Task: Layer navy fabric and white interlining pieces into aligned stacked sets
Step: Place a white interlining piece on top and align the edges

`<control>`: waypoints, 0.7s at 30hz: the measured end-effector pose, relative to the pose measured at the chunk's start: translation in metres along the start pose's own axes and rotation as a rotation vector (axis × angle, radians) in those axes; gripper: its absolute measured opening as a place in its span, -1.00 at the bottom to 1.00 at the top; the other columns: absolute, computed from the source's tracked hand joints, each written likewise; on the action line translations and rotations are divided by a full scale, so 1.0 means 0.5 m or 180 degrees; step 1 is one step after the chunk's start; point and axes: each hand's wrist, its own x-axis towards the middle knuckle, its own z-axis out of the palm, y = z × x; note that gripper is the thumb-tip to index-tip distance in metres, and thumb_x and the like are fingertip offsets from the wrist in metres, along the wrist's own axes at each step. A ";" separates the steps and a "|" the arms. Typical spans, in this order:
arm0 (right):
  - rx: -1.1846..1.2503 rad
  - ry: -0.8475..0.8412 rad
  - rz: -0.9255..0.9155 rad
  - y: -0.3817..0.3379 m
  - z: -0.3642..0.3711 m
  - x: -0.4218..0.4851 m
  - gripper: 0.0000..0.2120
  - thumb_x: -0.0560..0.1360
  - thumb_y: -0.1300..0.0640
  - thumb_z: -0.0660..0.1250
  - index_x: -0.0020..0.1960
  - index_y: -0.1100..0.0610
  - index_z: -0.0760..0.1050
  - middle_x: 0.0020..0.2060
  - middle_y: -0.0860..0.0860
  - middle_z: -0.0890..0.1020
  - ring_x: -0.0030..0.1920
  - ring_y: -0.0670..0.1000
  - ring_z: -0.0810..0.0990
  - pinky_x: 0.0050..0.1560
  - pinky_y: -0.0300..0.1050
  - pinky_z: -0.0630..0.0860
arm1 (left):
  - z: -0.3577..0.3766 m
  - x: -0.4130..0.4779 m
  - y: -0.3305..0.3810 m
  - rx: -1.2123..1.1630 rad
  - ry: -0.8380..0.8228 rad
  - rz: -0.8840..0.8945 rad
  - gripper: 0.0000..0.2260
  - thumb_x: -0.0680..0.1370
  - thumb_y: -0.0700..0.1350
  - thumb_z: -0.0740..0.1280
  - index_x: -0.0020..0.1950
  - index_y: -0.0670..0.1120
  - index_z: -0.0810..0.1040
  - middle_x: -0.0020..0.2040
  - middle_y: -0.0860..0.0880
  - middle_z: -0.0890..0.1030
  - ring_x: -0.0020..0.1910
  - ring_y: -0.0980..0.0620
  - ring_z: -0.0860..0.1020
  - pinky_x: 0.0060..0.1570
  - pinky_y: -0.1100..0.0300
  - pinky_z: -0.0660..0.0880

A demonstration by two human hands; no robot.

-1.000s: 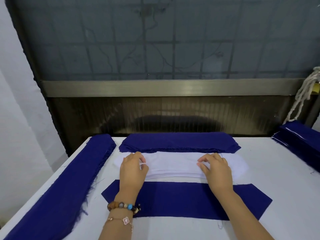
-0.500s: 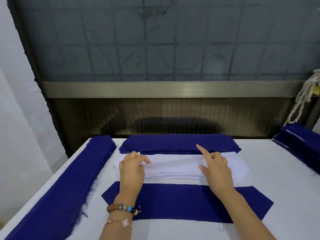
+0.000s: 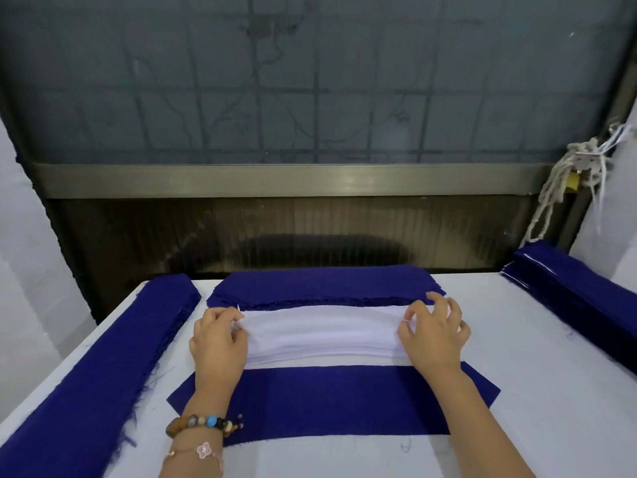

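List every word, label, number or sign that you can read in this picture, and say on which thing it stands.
No text can be read anywhere.
The navy pieces, the white stack and the table are plain.
The padlock is too small to show any mark.

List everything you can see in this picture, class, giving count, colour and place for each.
interlining stack: one, white, table centre between the hands
single fabric piece: one, navy, flat, nearest the person
fabric stacks: three, navy, far centre, left edge, right edge
table: one, white, under everything
rope: one, whitish, hanging upper right
bracelets: two, beaded and pink-flowered, left wrist
left hand: one, pinching the interlining stack's left end
right hand: one, pinching its right end
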 end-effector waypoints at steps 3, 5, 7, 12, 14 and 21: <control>0.0220 -0.0223 0.0273 0.029 -0.004 0.017 -0.78 0.54 0.02 0.25 0.18 -0.10 0.46 0.42 -0.01 0.30 0.48 0.11 0.07 0.38 0.12 0.16 | 0.002 0.001 -0.003 0.0141 -0.0138 0.0033 -0.80 0.53 -0.20 0.33 0.15 -0.06 0.55 0.21 -0.05 0.48 0.20 -0.07 0.38 0.18 0.01 0.31; 0.0416 -0.0287 0.0418 0.042 -0.006 0.025 -0.78 0.54 0.02 0.26 0.17 -0.09 0.48 0.35 -0.01 0.37 0.43 0.11 0.15 0.35 0.07 0.19 | 0.004 0.001 -0.006 0.0260 -0.0299 0.0026 -0.75 0.54 -0.07 0.34 0.21 -0.02 0.54 0.25 -0.02 0.46 0.24 -0.07 0.36 0.22 0.01 0.28; 0.0512 -0.0216 0.0511 0.052 -0.006 0.030 -0.80 0.54 0.02 0.27 0.15 -0.07 0.52 0.30 0.01 0.41 0.37 0.11 0.22 0.29 0.03 0.23 | 0.006 0.001 -0.010 0.0314 -0.0368 0.0010 -0.72 0.52 0.00 0.37 0.20 -0.01 0.54 0.25 -0.01 0.47 0.23 -0.08 0.36 0.22 0.01 0.28; 0.0762 -0.0076 0.0875 0.073 -0.009 0.040 -0.86 0.54 0.04 0.30 0.06 -0.06 0.59 0.20 0.01 0.47 0.25 0.11 0.32 0.14 -0.04 0.29 | -0.002 0.011 -0.015 0.0006 -0.0121 0.0014 -0.79 0.46 -0.07 0.47 0.04 -0.06 0.55 0.17 -0.04 0.52 0.18 -0.10 0.43 0.15 -0.03 0.35; 0.0885 0.0003 0.0988 0.085 -0.009 0.043 -0.88 0.54 0.05 0.31 0.04 -0.04 0.59 0.16 0.02 0.51 0.21 0.12 0.36 0.08 -0.05 0.29 | -0.005 0.014 -0.014 -0.0100 -0.0080 0.0045 -0.79 0.44 -0.10 0.49 0.02 -0.07 0.54 0.14 -0.03 0.54 0.17 -0.12 0.44 0.16 -0.06 0.37; 0.1057 0.0069 0.1187 0.103 -0.005 0.046 -0.75 0.54 -0.02 0.32 0.10 0.12 0.58 0.02 0.04 0.60 0.08 0.14 0.45 0.01 -0.03 0.40 | -0.015 0.007 -0.014 -0.0527 -0.0139 -0.0386 -0.66 0.43 -0.03 0.51 0.09 0.01 0.43 -0.09 -0.04 0.54 -0.12 -0.07 0.49 -0.11 -0.01 0.43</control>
